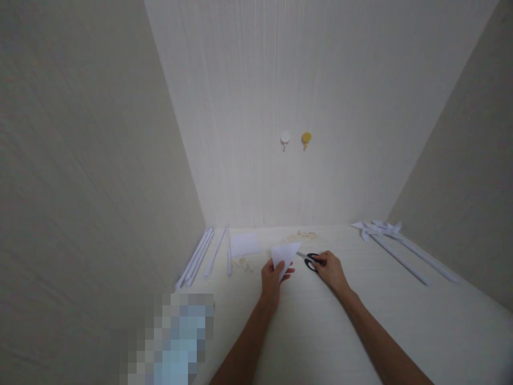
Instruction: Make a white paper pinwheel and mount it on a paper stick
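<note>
Left hand (272, 278) pinches a folded paper triangle (285, 254), thumb and fingers closed on its lower edge, with the sheet lifted just off the table (320, 331). Right hand (332, 270) is closed through the black handles of the scissors (309, 260). The blades point left, tips touching or just short of the triangle's right corner; cannot tell which, nor whether the blades are parted.

Risks, as judged:
- The blades sit near the left fingertips, so a cut run too deep toward the pinch could nick a finger.
- The paper is thin and floppy and held at one edge only, so it may bend away from the blades and cut ragged or skewed.
- The folded layers could slide apart if the pinch loosens.

Materials:
- Triangle: plain white matte paper with crisp fold lines.
- Scissors: glossy black plastic loops, short grey metal blades.
- Table: pale, smooth wood-grain laminate.

Just beyond the left fingers lies a flat white paper square (245, 244). Further left, thin rolled paper sticks (198, 256) lie by the wall. Brownish scraps (301, 235) lie beyond the blades. Well right of the right hand are white paper pinwheels (377, 229) on long sticks. High on the wall hang a white hook (285, 139) and a yellow hook (306, 139), both small and round.
</note>
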The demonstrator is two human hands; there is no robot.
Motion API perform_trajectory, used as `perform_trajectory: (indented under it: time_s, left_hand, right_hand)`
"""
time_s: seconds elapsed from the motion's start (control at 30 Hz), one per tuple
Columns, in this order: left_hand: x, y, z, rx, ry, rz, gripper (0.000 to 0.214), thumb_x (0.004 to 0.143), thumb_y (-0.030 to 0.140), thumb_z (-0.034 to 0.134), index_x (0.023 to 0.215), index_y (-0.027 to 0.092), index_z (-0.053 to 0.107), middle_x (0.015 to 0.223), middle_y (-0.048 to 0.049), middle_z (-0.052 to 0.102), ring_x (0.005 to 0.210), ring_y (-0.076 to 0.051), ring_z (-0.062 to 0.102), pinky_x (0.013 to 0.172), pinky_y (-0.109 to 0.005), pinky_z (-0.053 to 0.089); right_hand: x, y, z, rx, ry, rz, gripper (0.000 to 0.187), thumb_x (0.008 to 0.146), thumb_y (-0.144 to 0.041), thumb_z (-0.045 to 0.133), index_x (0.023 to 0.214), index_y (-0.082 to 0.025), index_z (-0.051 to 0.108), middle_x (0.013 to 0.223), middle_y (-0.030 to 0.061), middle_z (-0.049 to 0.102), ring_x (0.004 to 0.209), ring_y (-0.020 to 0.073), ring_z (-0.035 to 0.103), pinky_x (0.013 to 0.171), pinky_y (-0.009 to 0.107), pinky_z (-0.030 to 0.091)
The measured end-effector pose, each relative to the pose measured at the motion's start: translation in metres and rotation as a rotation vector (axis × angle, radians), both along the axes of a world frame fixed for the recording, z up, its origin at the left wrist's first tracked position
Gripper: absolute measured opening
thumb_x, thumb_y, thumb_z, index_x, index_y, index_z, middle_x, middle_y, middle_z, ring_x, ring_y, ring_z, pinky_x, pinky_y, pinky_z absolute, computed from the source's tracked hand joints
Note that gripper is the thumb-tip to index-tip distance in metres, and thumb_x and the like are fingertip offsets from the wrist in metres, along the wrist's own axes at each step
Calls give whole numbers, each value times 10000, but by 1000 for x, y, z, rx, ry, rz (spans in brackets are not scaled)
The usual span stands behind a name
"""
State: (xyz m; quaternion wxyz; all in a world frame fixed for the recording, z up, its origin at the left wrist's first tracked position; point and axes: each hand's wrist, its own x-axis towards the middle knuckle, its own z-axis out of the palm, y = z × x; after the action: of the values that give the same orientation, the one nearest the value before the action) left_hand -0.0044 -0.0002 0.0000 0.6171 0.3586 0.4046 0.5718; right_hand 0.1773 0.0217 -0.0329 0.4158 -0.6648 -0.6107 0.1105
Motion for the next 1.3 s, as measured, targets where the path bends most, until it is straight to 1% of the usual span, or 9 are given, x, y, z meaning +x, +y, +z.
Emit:
perform_trajectory:
  time_s: [0.17, 0.3, 0.4, 0.5, 0.6, 0.77, 0.97, 1.2, 1.3]
  left_hand:
    - [0, 0, -1, 0, 6, 9, 251, 644, 274, 612, 830, 107, 590, 799, -94, 657, 608, -145, 629, 502, -200, 437]
    - [-1, 0, -2, 35, 10, 57, 299, 661, 343, 601, 853, 114, 592, 842, -95, 639, 721, -182, 637, 522, -213, 456]
    - [-1, 1, -4, 80, 55, 75, 360, 657, 398, 595, 874, 111, 603, 850, -105, 631, 793, -206, 624, 531, -224, 470]
    - [1, 1, -6, 160, 156, 14, 384, 672, 419, 567, 888, 105, 617, 853, -112, 626, 788, -202, 610, 510, -225, 475]
    - [5, -2, -8, 279, 275, -92, 359, 702, 397, 528, 904, 118, 626, 856, -100, 613, 735, -178, 595, 472, -213, 468]
    - [9, -7, -8, 408, 390, -195, 298, 748, 330, 469, 923, 149, 628, 894, -84, 587, 719, -144, 570, 458, -184, 456]
    - [9, -8, -8, 357, 408, -231, 289, 713, 325, 515, 900, 128, 614, 760, -60, 589, 666, -140, 551, 465, -198, 471]
    - [10, -5, -6, 250, 246, -283, 633, 516, 582, 618, 918, 92, 617, 799, -94, 604, 635, -161, 560, 439, -227, 466]
    - [10, -3, -8, 173, 196, -262, 660, 543, 637, 561, 893, 80, 618, 765, -92, 602, 613, -160, 556, 451, -249, 463]
  right_hand:
    - [-1, -2, 3, -4, 34, 10, 189, 629, -221, 568, 752, -119, 667, 743, 73, 544, 626, 174, 514, 627, 305, 433]
    - [-4, -5, 7, 109, 148, -13, 220, 618, -251, 590, 794, -129, 639, 733, 49, 525, 576, 145, 468, 595, 295, 412]
    - [-13, -8, 9, 171, 457, 10, 293, 674, -361, 570, 861, -136, 589, 685, 17, 507, 529, 116, 433, 514, 257, 377]
    - [-28, -10, 10, 90, 853, 166, 373, 698, -468, 537, 896, -152, 554, 574, -24, 488, 428, 80, 368, 399, 208, 272]
    - [-38, -10, 11, 16, 1059, 313, 397, 701, -514, 527, 889, -165, 558, 533, -29, 504, 379, 60, 325, 357, 190, 173]
    - [-38, -11, 15, -33, 1137, 364, 349, 655, -481, 605, 778, -155, 594, 447, -36, 486, 373, 56, 326, 367, 193, 167]
    - [-37, -15, 23, -56, 1166, 375, 329, 623, -464, 639, 720, -151, 611, 444, -34, 482, 378, 55, 336, 375, 199, 186]
    - [-35, -14, 23, -75, 1199, 370, 270, 584, -409, 682, 674, -160, 627, 479, -39, 479, 396, 55, 353, 368, 195, 216]
    - [-34, -14, 22, -88, 1230, 397, 239, 583, -386, 684, 671, -172, 624, 535, -30, 518, 431, 68, 404, 380, 194, 271]
